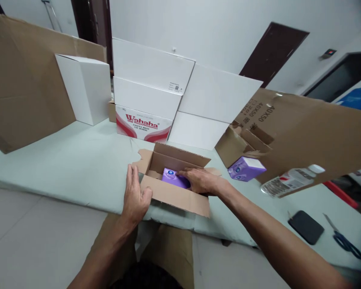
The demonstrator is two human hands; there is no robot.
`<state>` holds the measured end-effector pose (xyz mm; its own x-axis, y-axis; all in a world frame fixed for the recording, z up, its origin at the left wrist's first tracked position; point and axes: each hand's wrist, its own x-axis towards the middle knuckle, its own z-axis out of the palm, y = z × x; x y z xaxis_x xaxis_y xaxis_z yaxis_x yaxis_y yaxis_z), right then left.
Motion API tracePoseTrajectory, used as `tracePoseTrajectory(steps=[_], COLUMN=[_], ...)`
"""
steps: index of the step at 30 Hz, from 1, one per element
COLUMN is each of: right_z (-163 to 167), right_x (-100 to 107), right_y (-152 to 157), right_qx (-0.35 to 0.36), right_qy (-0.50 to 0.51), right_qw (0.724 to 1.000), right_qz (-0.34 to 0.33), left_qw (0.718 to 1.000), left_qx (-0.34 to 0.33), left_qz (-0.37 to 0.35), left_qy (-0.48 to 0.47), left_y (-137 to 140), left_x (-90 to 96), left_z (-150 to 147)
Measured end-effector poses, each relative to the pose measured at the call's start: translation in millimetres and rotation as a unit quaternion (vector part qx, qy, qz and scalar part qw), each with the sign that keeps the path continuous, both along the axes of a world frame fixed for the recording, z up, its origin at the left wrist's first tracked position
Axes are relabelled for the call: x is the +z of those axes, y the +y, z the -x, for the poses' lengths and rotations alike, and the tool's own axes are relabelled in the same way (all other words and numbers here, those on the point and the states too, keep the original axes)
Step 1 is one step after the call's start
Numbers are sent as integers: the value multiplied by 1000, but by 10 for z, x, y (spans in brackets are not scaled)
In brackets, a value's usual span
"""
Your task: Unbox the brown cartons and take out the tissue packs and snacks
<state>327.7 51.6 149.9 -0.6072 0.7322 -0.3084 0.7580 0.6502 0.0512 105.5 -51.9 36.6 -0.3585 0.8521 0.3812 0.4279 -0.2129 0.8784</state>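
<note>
An open brown cardboard box (180, 196) lies near the table's front edge with its flaps spread outward. My left hand (135, 198) holds the box's left front corner, fingers along the left side and thumb by the front flap. Inside the box lies a purple tissue pack (171, 176). My right hand (198, 179) reaches in over the box's right side and grips the pack's right end; some fingertips are hidden. A second purple tissue pack (243, 170) rests on the table to the right, apart from both hands.
Behind stands a white and red Wahaha carton (144, 124). A white box (93, 92) leans at the left by a large cardboard panel (27, 76). On the right are another brown box (231, 146), a clear plastic bottle (291, 181), a black flat object (306, 226) and scissors (343, 241).
</note>
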Motion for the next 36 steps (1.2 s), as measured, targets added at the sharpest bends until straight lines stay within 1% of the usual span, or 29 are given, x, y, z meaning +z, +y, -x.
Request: tracePoseTrajectory(steps=[4, 8, 13, 19, 23, 25, 27, 30, 33, 36], right_z=[0, -14, 18, 44, -33, -86, -126, -144, -125, -111], right_x=[-59, -82, -105, -32, 26, 31, 14, -43, -97, -95], right_y=[0, 8, 62, 40, -32, -55, -57, -15, 60, 106], right_qx=[4, 4, -7, -4, -8, -11, -14, -20, -41, -65], right_qy=[-18, -6, -8, -18, -48, -47, -34, -13, 16, 64], right_qw=[1000, 1000, 1000, 1000, 998, 998, 998, 996, 991, 984], right_qz=[-15, -11, -3, 22, 27, 34, 46, 87, 124, 155], left_qw=[1000, 999, 1000, 1000, 1000, 1000, 1000, 1000, 1000, 1000], left_qx=[-10, -14, -13, 6, 3, -1, -5, -7, -7, -18], left_qz=[5, 5, 2, -5, -1, -2, -3, -1, -3, -12], left_qy=[-19, -35, -20, 4, 5, 5, 4, -4, -9, 7], left_y=[-19, -22, -8, 18, 17, 17, 21, 31, 32, 14], left_x=[31, 29, 26, 12, -3, 2, 14, 30, 41, 57], left_z=[-50, -70, -99, -113, -89, -88, -100, -132, -153, -142])
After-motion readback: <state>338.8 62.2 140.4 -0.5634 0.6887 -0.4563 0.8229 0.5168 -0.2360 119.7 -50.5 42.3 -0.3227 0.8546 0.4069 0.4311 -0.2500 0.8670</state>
